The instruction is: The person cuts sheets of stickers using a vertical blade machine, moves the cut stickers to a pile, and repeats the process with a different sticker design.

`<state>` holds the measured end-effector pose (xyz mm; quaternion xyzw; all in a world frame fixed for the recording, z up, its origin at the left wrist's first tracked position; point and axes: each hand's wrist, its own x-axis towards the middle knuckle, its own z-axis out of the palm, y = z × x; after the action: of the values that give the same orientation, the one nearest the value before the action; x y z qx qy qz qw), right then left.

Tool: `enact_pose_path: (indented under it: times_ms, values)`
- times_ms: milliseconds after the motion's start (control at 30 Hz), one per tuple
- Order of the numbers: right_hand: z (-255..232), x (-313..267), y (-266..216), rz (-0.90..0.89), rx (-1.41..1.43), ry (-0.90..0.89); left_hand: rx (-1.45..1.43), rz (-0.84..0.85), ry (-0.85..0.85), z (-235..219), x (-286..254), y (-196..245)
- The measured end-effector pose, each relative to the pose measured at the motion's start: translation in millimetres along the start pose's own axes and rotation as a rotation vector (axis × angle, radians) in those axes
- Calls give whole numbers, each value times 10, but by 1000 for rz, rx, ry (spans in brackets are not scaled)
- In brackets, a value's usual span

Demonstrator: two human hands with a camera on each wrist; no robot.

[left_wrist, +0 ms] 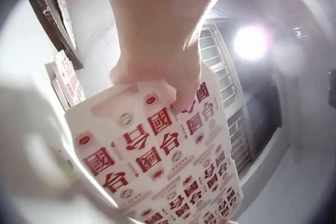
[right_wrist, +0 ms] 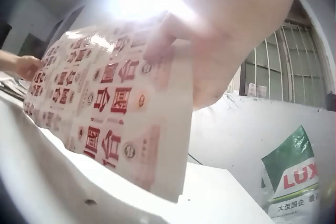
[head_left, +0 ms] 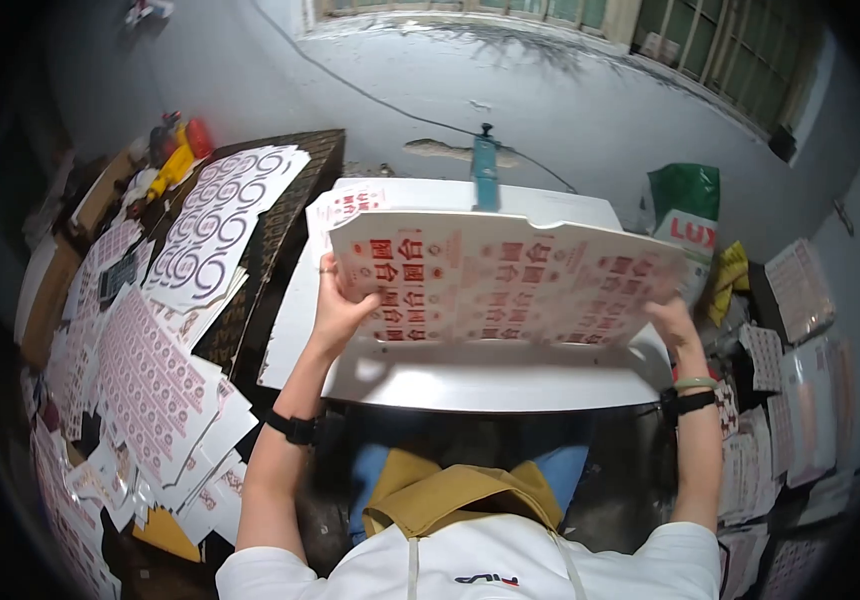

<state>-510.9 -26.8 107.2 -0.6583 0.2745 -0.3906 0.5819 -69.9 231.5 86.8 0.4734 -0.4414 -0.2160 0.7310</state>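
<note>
A stack of printed label sheets (head_left: 510, 290), white with rows of red characters and small round marks, stands tilted up over the white table (head_left: 500, 385). My left hand (head_left: 340, 310) grips its left edge, thumb on the printed face and the other fingers behind. At the right edge my right hand (head_left: 672, 322) holds it the same way, and the right wrist view shows that thumb (right_wrist: 163, 37) lying against the print. The far side of the stack is hidden.
A teal clamp-like fixture (head_left: 486, 170) stands at the table's back edge, near the wall. More printed sheets (head_left: 355, 200) lie behind the held stack. Loose sheets (head_left: 150, 385) cover the left side; a green-and-white bag (head_left: 685, 205) and bundled prints (head_left: 810, 400) are on the right.
</note>
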Motion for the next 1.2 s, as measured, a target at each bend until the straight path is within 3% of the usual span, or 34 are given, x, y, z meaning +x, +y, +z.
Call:
enact_pose_path:
  times_ms: [67, 233, 333, 433, 533, 567, 667, 733, 800, 867, 933, 1067, 1200]
  values:
    - [45, -43, 12, 74, 40, -8, 75, -118, 2, 7, -77, -40]
    - [-5, -87, 108, 102, 37, 9, 87, -85, 8, -11, -160, -42]
    - [9, -111, -87, 72, -38, 43, 43, -77, 7, -88, -145, -47]
    - [-140, -112, -23, 97, -65, 103, 33, -92, -58, -98, -131, 2]
    - [-179, -164, 263, 135, -125, 121, 357, -39, -298, -264, -204, -387]
    - [-176, -142, 316, 125, -171, 167, 357, -153, -240, -152, -198, -265]
    - [-144, -148, 88, 141, -194, 129, 160, -217, -118, -29, -104, -140]
    - [-223, -159, 27, 150, -209, 158, 17, -172, -175, -14, -47, 29]
    - [-280, -167, -60, 132, -43, 37, 81, -185, -192, 60, 4, 193]
    - [-334, -153, 112, 229, -156, 75, 126, -166, -197, 103, -16, 69]
    - [-286, -156, 179, 221, -518, 122, 249, -186, -179, 92, 11, -84]
    - [-343, -73, 355, 111, -274, 88, 115, -259, -198, 59, 92, -127]
    - [-246, -28, 270, 160, 13, 96, 131, -259, -229, 28, 202, -75]
